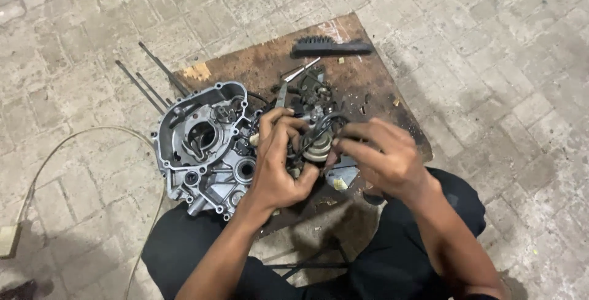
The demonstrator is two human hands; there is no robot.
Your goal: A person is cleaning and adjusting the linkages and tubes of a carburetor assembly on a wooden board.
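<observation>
Near the middle of the frame, the left hand (277, 164) grips a small round metal part (318, 146); the right hand (381, 156) pinches maybe a black ring (319, 127) just right of it.

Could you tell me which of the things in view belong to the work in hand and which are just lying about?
In hand:
left hand and right hand on a small round metal part
grey engine casing beside them
wooden board underneath

Lying about:
black brush
thin metal rods
cable on the paving
</observation>
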